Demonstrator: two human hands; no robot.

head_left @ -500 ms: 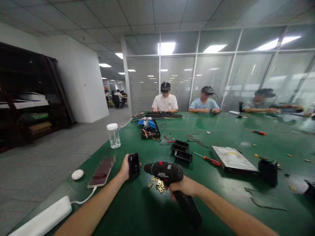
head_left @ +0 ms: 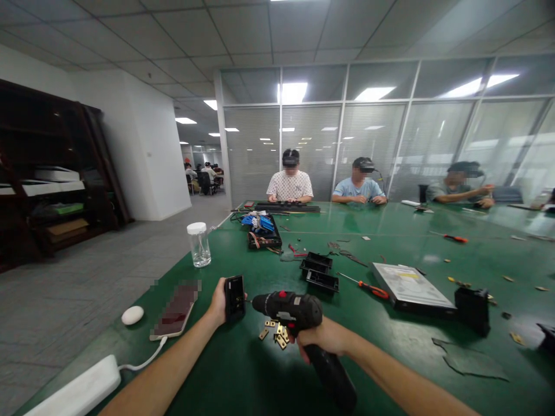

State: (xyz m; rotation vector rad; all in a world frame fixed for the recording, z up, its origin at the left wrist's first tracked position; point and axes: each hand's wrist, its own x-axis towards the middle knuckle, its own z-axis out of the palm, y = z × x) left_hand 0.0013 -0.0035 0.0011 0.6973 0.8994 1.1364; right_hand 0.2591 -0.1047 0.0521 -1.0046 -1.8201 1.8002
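Observation:
My left hand [head_left: 219,301] is closed around a small black plastic housing [head_left: 235,297], held upright with its hollow side facing right. A black cordless drill [head_left: 288,309] is in my right hand [head_left: 323,336], which wraps round its handle. The drill points left, and its bit reaches to the right edge of the housing; whether it touches a screw there is too small to tell. Beneath the drill's body, several small brass plates [head_left: 281,335] lie in a loose pile on the green table [head_left: 234,370].
Beyond the drill sit black plastic housings [head_left: 321,281], an orange-handled screwdriver [head_left: 373,290] and a flat metal drive [head_left: 411,289]. To the left are a clear jar [head_left: 200,248], a phone [head_left: 177,309] on a cable and a white power strip [head_left: 82,387]. Several people sit across the table.
The whole view has shifted slightly downward. Both hands keep their hold, with the drill still against or near the housing. A person at far right has raised a hand.

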